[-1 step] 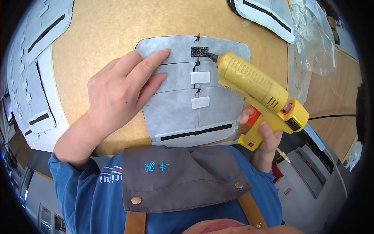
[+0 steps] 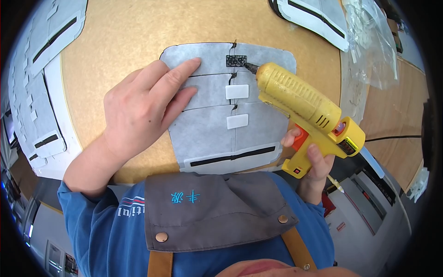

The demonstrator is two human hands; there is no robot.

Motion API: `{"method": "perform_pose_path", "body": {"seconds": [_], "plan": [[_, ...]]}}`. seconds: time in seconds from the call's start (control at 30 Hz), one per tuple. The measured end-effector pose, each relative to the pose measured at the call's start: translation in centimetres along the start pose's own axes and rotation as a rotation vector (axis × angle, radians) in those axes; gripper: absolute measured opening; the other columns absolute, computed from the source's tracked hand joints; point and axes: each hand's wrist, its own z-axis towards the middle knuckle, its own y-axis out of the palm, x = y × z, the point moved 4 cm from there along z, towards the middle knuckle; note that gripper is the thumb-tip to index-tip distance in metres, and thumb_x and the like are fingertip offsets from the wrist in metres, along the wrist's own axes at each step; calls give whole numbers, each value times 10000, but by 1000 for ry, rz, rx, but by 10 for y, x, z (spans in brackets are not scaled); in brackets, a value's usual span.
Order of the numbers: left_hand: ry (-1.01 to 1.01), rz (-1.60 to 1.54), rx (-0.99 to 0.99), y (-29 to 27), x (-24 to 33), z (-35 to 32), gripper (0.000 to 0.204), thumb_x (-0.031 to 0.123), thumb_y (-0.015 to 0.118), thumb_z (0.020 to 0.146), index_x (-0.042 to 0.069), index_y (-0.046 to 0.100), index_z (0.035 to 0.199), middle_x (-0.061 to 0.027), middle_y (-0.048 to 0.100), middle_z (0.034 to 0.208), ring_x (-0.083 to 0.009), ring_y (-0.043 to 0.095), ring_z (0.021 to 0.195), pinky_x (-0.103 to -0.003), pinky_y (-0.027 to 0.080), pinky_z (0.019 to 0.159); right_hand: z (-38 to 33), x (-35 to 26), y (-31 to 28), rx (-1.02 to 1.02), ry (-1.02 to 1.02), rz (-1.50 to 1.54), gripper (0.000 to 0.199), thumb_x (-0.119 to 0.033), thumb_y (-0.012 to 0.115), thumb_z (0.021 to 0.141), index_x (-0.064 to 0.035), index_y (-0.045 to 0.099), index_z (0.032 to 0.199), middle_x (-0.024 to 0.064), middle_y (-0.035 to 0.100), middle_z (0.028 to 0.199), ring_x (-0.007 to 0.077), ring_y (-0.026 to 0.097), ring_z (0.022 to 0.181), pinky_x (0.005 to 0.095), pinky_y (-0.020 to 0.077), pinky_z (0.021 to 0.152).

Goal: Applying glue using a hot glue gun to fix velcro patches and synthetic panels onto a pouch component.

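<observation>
A grey fabric panel (image 2: 203,127) lies on the tan board, with seams across it and one down its middle. My left hand (image 2: 143,94) rests at its left side, index finger and thumb stretched out and apart. My right hand (image 2: 318,161) grips a yellow hot glue gun (image 2: 300,90), a finger at its orange trigger. The dark nozzle (image 2: 251,68) meets the right edge of a speckled black rectangle (image 2: 236,61) near the panel's top. Below that, a white patch (image 2: 237,92) and another white patch (image 2: 237,121) sit along the middle seam. A black strip (image 2: 233,157) crosses the panel's lower edge.
Similar grey panels (image 2: 41,101) lie stacked at the left, and another panel (image 2: 314,21) is at the far right. A clear plastic bag (image 2: 371,44) hangs over the right edge. A black cord (image 2: 392,137) runs from the glue gun toward the right.
</observation>
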Motion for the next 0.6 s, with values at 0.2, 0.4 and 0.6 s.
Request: {"method": "perform_pose_path", "body": {"seconds": [0.2, 0.4, 0.6], "plan": [[7, -5, -2, -1, 0, 3, 453, 119, 803, 773, 149, 708, 1215, -13, 468, 667, -154, 497, 558, -310, 409, 500, -2, -1, 1, 15, 0, 27, 507, -138, 621, 931, 64, 451, 1364, 199, 626, 1116, 284, 652, 996, 409, 524, 877], [-14, -4, -6, -3, 8, 4, 457, 129, 799, 778, 157, 701, 1224, -11, 496, 694, -162, 532, 578, -302, 434, 517, 2, 2, -3, 48, 83, 219, 505, -189, 633, 925, 63, 471, 1332, 192, 636, 1105, 295, 683, 953, 396, 551, 824], [-137, -137, 0, -6, -15, -11, 475, 99, 784, 803, 126, 672, 1264, -5, 486, 727, -115, 494, 593, -269, 409, 517, -16, 36, -29, 115, -30, 482, 522, -386, 590, 949, 68, 545, 1203, 187, 670, 975, 345, 703, 855, 351, 559, 689]]}}
